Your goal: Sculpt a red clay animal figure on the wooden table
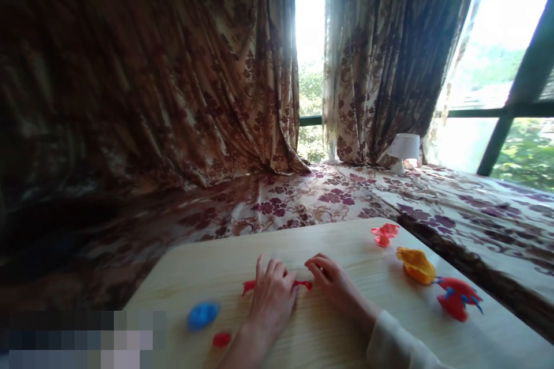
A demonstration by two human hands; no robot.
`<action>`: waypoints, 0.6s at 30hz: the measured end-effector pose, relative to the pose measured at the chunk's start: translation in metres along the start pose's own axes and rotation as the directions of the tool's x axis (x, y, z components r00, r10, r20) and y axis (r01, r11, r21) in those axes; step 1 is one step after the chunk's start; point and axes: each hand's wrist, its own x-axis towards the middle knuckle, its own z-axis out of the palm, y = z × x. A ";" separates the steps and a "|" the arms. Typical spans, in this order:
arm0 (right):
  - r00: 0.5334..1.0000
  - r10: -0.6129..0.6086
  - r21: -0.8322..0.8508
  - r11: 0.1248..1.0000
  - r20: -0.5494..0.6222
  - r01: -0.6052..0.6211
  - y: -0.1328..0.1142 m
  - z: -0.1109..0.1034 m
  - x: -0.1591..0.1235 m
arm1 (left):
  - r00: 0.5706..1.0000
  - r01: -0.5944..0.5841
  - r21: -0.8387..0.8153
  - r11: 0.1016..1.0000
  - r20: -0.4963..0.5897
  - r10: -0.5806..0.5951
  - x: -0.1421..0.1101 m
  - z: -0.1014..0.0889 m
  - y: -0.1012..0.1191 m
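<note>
A thin, soft-looking red strip [248,286] runs crosswise under the left hand [273,294]; the right hand [331,279] curls near its right end. I cannot tell whether either pinches anything.

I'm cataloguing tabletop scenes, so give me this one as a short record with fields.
Left hand: over a red strip, both ends showing
Right hand: near the strip's right end
Surface: pale wooden table
Left side: blue disc, small red piece
Right side: pink piece, yellow piece, red-and-blue piece
Behind: floral curtains, white table lamp
</note>
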 end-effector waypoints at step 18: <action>0.998 -0.001 -0.167 0.986 0.068 0.012 -0.010 -0.006 -0.013 | 0.988 0.134 -0.138 0.981 -0.056 -0.143 -0.020 -0.015 -0.066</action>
